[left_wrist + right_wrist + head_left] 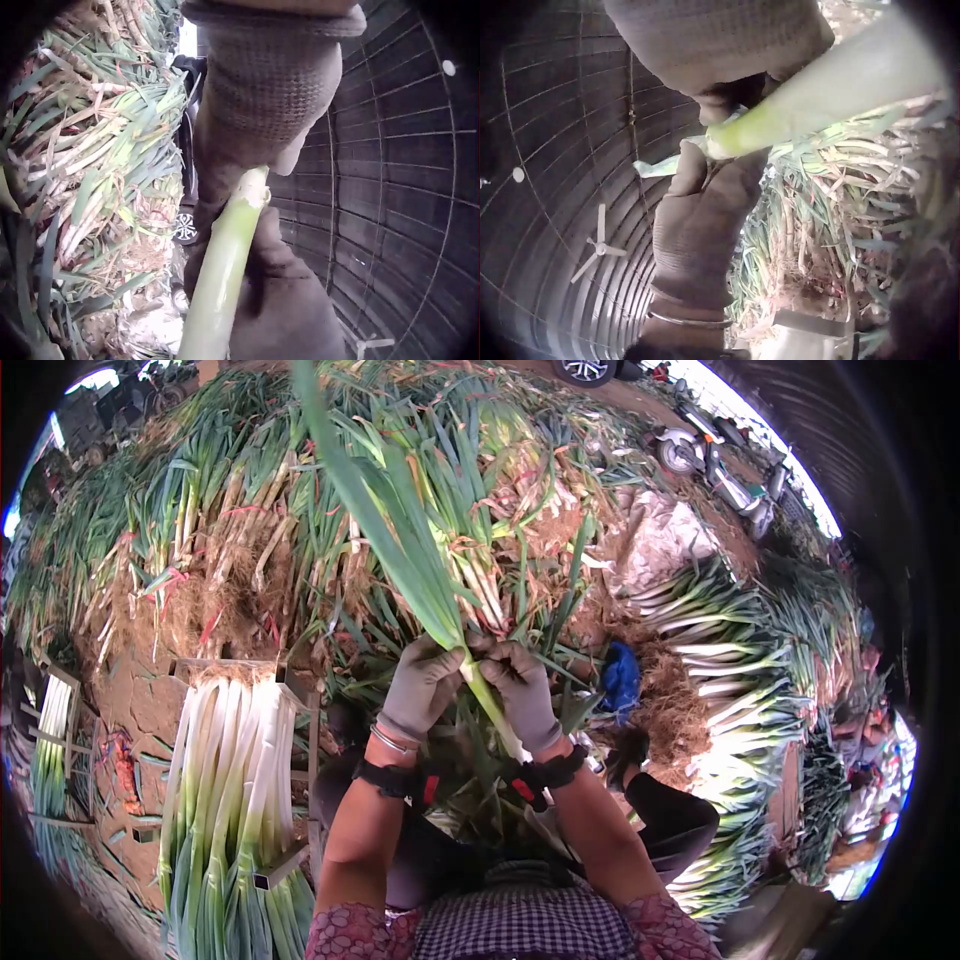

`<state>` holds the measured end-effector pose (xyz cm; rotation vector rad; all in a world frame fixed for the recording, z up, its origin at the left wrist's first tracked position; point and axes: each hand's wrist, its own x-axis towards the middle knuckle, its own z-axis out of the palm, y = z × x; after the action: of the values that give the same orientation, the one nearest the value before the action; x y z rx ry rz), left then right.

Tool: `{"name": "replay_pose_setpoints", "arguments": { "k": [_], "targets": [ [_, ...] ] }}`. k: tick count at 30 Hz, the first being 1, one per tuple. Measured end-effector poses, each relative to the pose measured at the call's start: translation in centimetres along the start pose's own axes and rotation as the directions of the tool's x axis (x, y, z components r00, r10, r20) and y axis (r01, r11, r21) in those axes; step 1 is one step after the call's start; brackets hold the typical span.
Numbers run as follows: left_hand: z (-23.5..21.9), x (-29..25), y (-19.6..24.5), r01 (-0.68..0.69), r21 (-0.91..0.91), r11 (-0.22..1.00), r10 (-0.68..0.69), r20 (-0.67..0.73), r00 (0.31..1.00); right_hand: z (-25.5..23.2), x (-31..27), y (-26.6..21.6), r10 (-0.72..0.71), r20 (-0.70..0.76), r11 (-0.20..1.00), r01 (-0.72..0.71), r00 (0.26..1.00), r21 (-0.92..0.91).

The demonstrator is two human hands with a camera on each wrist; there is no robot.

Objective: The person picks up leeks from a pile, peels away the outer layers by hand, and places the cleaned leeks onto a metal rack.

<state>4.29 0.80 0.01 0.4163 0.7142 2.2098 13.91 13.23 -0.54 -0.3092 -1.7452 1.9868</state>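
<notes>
Both hands wear light knit gloves and meet on one long green onion [486,698]. My left hand [418,686] pinches it at the pale green part below the leaves. Close beside it, my right hand [524,690] has its fingers curled at the same stretch of stalk. The broad green leaves [400,565] rise away to the upper left, and the white end slants down between the forearms. In the left wrist view the stalk [223,270] shows a torn sheath edge near the fingers. A green strip [660,166] sticks out past the left thumb in the right wrist view.
A frame rack [290,685] at left holds a stack of cleaned green onions [225,760]. More cleaned ones [735,690] lie in a long row at right, near a blue bag [620,678]. Untrimmed bundles [240,510] with roots fill the ground ahead. A scooter [725,475] stands farther back.
</notes>
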Motion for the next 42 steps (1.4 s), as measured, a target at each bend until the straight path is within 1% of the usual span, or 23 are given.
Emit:
{"name": "replay_pose_setpoints", "arguments": {
  "k": [8,11,12,13,15,16,17,18,19,20,21,23,27,29,30,31,33,35,36,37,39,41,42],
  "targets": [
    [0.1,0.9,1.3,-0.068,0.047,0.997,0.077,-0.238,0.968,-3.8,-2.9,-3.3,0.083,0.187,0.967,-0.124,0.979,0.223],
    [-0.6,0.8,1.4,-0.069,0.078,0.995,0.090,-0.301,0.950,-5.9,-4.6,-6.0,0.006,0.178,0.976,-0.045,0.984,0.214],
    [-0.5,0.8,1.7,-0.125,0.067,0.990,0.140,-0.303,0.943,-8.1,-4.4,-6.4,0.127,0.282,0.841,-0.255,0.951,0.478],
    [-0.5,0.9,2.0,-0.133,0.066,0.989,0.147,-0.308,0.940,-9.7,-4.6,-7.0,0.099,0.338,0.815,-0.271,0.936,0.513],
    [-0.2,1.0,1.9,-0.109,0.068,0.992,0.126,-0.363,0.923,-10.0,-4.1,-8.7,0.172,0.201,0.971,-0.201,0.964,0.131],
    [0.1,1.1,1.6,-0.097,0.073,0.993,0.117,-0.364,0.924,-9.4,-4.1,-9.0,0.189,0.159,0.982,-0.185,0.969,-0.040],
    [-0.1,1.4,1.0,-0.092,0.071,0.993,0.112,-0.361,0.926,-6.8,-3.6,-9.8,0.203,0.112,0.962,-0.176,0.973,-0.211],
    [-0.6,1.7,0.1,-0.084,0.085,0.993,0.108,-0.344,0.933,-5.2,-2.7,-9.2,0.082,0.210,0.854,0.040,0.974,-0.519],
    [-0.9,1.9,-0.4,-0.076,0.103,0.992,0.106,-0.325,0.940,-2.7,-2.0,-8.2,-0.068,0.207,0.764,0.185,0.976,-0.618],
    [0.0,1.8,-0.3,-0.057,0.133,0.989,0.098,-0.322,0.942,-0.3,-1.4,-7.2,-0.218,0.226,0.637,0.314,0.949,-0.704],
    [0.4,1.7,-0.5,-0.058,0.138,0.989,0.100,-0.320,0.942,1.0,-0.9,-5.6,-0.221,0.225,0.639,0.315,0.949,-0.702],
    [0.6,1.4,-0.7,-0.090,0.196,0.977,0.160,-0.380,0.911,2.5,-0.1,-2.6,-0.233,0.166,0.449,0.257,0.958,-0.856],
    [0.2,1.0,0.2,-0.090,0.284,0.955,0.196,-0.371,0.908,2.2,-1.1,-1.9,-0.136,0.264,0.486,0.297,0.955,-0.822],
    [0.4,1.3,0.8,-0.082,0.244,0.966,0.182,-0.423,0.887,0.8,-1.3,-2.7,-0.114,0.239,0.883,0.209,0.964,-0.419],
    [-0.2,1.5,1.1,-0.122,0.256,0.959,0.221,-0.407,0.886,0.5,-1.9,-2.7,0.028,0.125,0.999,-0.034,0.992,0.043],
    [-0.7,1.6,1.3,-0.161,0.266,0.950,0.259,-0.389,0.884,0.0,-1.9,-1.8,0.081,0.071,0.925,-0.102,0.994,0.367],
    [-1.1,1.6,1.9,-0.250,0.150,0.957,0.291,-0.417,0.861,-2.8,-4.1,-3.5,0.335,0.222,0.709,-0.401,0.916,0.581],
    [-1.5,1.1,2.7,-0.229,0.115,0.967,0.256,-0.457,0.852,-6.6,-6.2,-3.0,0.592,0.040,0.790,-0.589,0.805,0.170],
    [-2.2,1.0,2.6,-0.239,0.101,0.966,0.258,-0.444,0.858,-8.6,-7.0,-1.7,0.463,0.028,0.876,-0.453,0.886,-0.165],
    [-1.9,0.7,2.4,-0.237,0.095,0.967,0.255,-0.445,0.858,-10.7,-7.9,-0.8,0.388,-0.005,0.765,-0.325,0.922,-0.556],
    [-1.0,0.8,2.1,-0.251,0.143,0.957,0.289,-0.501,0.816,-10.9,-8.7,-0.8,0.226,0.056,0.700,-0.122,0.972,-0.704],
    [-1.5,0.9,2.0,-0.224,0.187,0.956,0.287,-0.460,0.840,-8.9,-9.1,-1.0,0.218,0.041,0.487,-0.072,0.975,-0.870],
    [-1.4,0.8,2.1,-0.242,0.186,0.952,0.302,-0.463,0.833,-8.3,-9.3,0.6,0.018,0.138,0.473,0.113,0.990,-0.874]
  ]
}}
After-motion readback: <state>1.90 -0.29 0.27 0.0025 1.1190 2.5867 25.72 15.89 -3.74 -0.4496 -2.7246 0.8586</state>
